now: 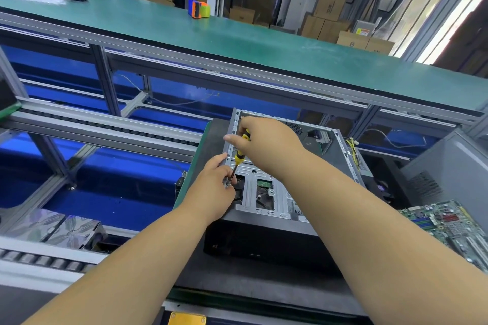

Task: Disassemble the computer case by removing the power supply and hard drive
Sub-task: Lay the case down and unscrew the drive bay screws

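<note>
- The case (287, 166) lies on its side on a dark mat near the front edge of the table (237, 280), open face up, its metal frame bare.
- The right hand (264, 140) is wrapped round the yellow-and-black handle of a screwdriver (239, 157), shaft angled down toward the case's left rim.
- The left hand (214, 187) pinches at the tip of the shaft, fingers curled close; whether a screw sits between them I cannot tell.
- My guess is that a fixing screw by the drive bay is being worked loose. The drive and the power supply cannot be picked out clearly from here.
- Risks: the tip could slip off the screw head and jab the left fingers held so close to it; a freed screw could drop into the frame openings or roll off the mat.
- A loose motherboard (446, 227) sits at the table's right edge, near enough for an elbow to knock.
- A yellow wire bundle (353, 153) hangs off the case's far right side and could snag.
- No brand or label is legible; a box in the background carries a sticker too small to read.
</note>
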Motion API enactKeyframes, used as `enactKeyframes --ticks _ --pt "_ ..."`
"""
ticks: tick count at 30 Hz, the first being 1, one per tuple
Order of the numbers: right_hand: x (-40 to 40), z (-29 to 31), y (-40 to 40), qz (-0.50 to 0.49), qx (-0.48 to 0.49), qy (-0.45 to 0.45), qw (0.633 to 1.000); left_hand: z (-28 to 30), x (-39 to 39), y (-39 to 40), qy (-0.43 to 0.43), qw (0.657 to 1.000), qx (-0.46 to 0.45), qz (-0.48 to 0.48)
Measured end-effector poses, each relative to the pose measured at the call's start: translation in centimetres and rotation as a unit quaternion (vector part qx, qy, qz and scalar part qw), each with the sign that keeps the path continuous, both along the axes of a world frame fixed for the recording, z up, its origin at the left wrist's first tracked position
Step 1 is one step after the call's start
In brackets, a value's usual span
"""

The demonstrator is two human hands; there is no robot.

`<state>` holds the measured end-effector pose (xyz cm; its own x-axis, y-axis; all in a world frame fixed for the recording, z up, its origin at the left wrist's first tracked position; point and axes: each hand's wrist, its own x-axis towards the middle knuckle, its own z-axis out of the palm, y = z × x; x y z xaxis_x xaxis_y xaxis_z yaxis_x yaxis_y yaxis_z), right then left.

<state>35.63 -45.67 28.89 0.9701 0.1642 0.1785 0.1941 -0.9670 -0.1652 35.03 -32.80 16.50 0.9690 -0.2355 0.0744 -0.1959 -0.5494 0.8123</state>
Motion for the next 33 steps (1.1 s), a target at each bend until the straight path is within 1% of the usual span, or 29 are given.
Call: enactKeyframes --ticks 4,7,12,15,18,21,23,26,29,33 --pt "0.1 0.3 0.1 0.028 0.054 0.04 0.997 -0.2 -0.1 0.1 -0.001 1.0 -0.006 0.002" --pt "-0.4 0.1 0.3 0.034 0.088 0.042 0.995 -0.2 -0.2 0.2 -0.001 1.0 -0.009 0.003" --pt "-0.6 0.2 0.2 0.017 0.01 0.003 1.0 -0.1 -0.2 0.2 -0.007 1.0 0.005 0.001" --pt "-0.3 0.2 0.2 0.027 0.03 0.021 0.999 0.1 -0.1 0.4 -0.047 0.999 0.015 -0.015" --pt "-0.2 0.1 0.2 0.022 0.071 0.04 0.996 0.1 0.0 0.6 -0.086 0.995 -0.035 -0.029" --pt "-0.5 0.0 0.1 0.02 0.108 0.044 0.993 0.3 0.2 0.6 -0.056 0.992 -0.114 -0.017" --pt "-0.6 0.1 0.0 0.019 0.102 0.043 0.994 0.8 0.4 0.6 -0.044 0.986 -0.16 -0.018" --pt "-0.5 0.3 -0.2 0.014 0.055 0.033 0.998 2.1 0.6 0.6 -0.036 0.971 -0.231 -0.043" --pt "-0.3 0.5 -0.2 0.0 0.03 0.034 0.999 3.1 0.9 0.4 -0.051 0.97 -0.235 -0.044" --pt "0.0 0.3 0.0 -0.037 0.014 0.009 0.999 3.5 1.3 0.2 -0.038 0.968 -0.248 -0.01"
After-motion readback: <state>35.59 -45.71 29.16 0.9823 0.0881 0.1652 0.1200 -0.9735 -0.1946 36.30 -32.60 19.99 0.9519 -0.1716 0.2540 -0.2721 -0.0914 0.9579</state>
